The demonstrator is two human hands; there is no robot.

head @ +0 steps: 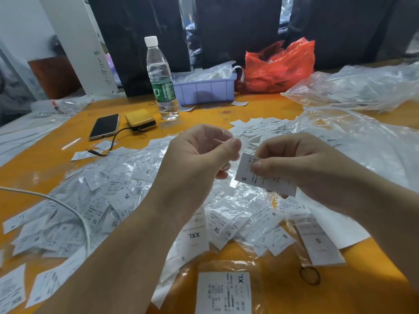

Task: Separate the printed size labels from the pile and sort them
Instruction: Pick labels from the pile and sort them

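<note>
My left hand (199,152) pinches a scrap of clear film (217,139) above the pile of labels (127,200) on the orange surface (45,159); just right, my right hand (301,164) holds an S label (260,177) in its grip.

Readable stuff was mostly size codes. The label (264,175) pinched in the right hand (301,168) said "S". In the pile (113,200) on the table, one label (194,236) read "XXL", another (127,197) "XL", one (274,214) "M", and a strip (318,241) at the right said "S". The bagged label (224,291) nearest the camera showed "XL". The small print on them all, and on the bottle's green wrap (163,90), was too blurry to read.
</note>
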